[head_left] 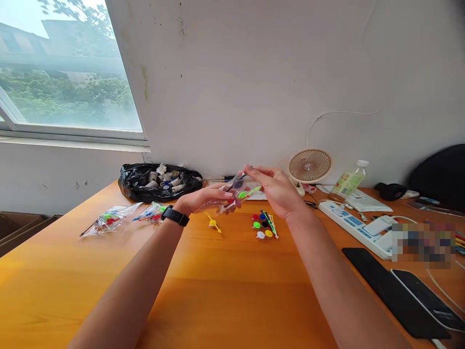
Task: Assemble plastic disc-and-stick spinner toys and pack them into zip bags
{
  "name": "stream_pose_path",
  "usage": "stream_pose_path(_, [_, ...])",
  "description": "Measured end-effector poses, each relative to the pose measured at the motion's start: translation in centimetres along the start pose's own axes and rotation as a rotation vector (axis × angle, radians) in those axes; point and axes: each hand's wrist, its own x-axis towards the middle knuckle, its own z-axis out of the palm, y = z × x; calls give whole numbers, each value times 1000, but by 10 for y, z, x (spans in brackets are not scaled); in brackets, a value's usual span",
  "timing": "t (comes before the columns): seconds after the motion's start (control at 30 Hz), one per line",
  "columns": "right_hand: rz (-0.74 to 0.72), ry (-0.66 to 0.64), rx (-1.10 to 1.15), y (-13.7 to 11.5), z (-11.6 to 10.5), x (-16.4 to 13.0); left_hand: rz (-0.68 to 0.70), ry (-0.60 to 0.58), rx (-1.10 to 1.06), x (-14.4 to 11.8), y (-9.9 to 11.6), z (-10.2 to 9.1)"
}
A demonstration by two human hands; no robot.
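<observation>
Clear plastic bag (232, 194) of coloured pieces is pinched between left hand (203, 198) and right hand (276, 186).

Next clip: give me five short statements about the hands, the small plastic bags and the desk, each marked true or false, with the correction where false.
1. Both hands hold one clear bag of coloured pieces above the desk. True: the left hand and right hand grip the clear bag between them.
2. A black watch sits on the right wrist. False: the black watch is on the left wrist.
3. Loose coloured pieces lie on the desk below the hands. True: the loose coloured pieces rest on the orange desk.
4. The small fan stands by the window. False: the small fan stands at the wall, right of the hands.
5. Two filled bags lie left of the watch. True: the two filled bags lie there.
</observation>
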Motion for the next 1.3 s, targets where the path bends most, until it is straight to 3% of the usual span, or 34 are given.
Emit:
stream_pose_path(0.13, [22, -211, -70, -8, -7, -4, -12, -11, 29, -2, 8, 1])
stream_pose_path(0.3, [-22, -186, -262, -17, -23, -6, -18, 43, 166, -7, 21, 0])
stream_pose_path(0.47, [-153, -236, -467, -18, -36, -6, 10, 156, 502, -10, 36, 4])
stream_pose_path(0.57, [-174, -189, -485, -12, -38, -3, 63, 237, 673, -9, 37, 7])
stream_pose_path(0.67, [-132, -166, -431, -5, -36, 1, 119, 359, 884, -5, 33, 9])
stream_pose_path(0.83, [5, -53, -343, -2, -33, 1, 265, 415, 1186, 1, 29, 16])
stream_pose_path(0.97, [101, -137, -392, -4, -36, -2, 357, 475, 1301, 3, 33, 27])
stream_pose_path(1.1, [-93, -209, -391, -9, -36, -3, 311, 535, 1184, -1, 28, 34])
stream_pose_path(1.2, [-228, -277, -380, -12, -27, -5, 238, 554, 896, -13, 9, 39])
stream_pose_path(1.3, [-253, -400, -404, -11, -13, -11, 120, 482, 566, -29, -17, 51])
